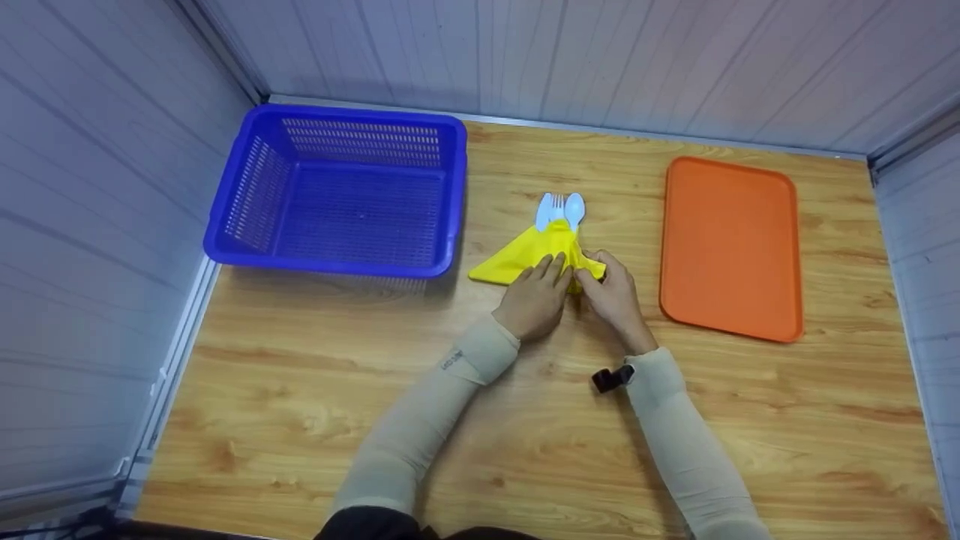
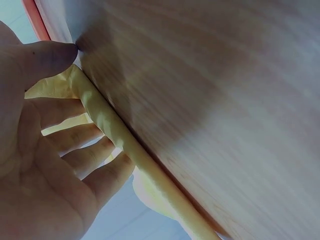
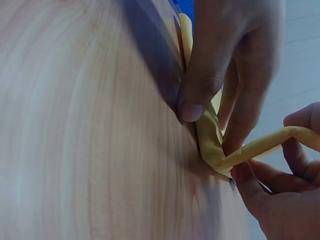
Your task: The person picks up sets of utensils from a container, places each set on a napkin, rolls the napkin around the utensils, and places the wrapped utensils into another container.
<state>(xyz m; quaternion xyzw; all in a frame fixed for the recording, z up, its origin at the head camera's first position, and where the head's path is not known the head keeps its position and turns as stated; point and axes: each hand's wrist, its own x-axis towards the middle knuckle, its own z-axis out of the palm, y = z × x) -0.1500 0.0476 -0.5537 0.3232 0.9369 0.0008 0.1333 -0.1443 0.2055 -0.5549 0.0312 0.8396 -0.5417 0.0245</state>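
Note:
A yellow cloth napkin (image 1: 501, 264) lies folded on the table, with a white knife (image 1: 543, 213), fork (image 1: 557, 208) and spoon (image 1: 575, 210) side by side, their heads sticking out at its far edge. Their handles are hidden beneath the cloth. My left hand (image 1: 534, 300) presses on the napkin with extended fingers; in the left wrist view they reach over the folded edge. The right hand (image 1: 615, 298) pinches the napkin's right corner between thumb and fingers. That corner is lifted off the table in the right wrist view, where the right hand (image 3: 280, 205) holds the bent cloth (image 3: 265, 144).
A blue plastic basket (image 1: 335, 264) with slotted walls stands at the back left. To the right lies an orange tray (image 1: 731, 247). Light panel walls (image 1: 510, 60) enclose the wooden table (image 1: 525, 450) at the back and both sides.

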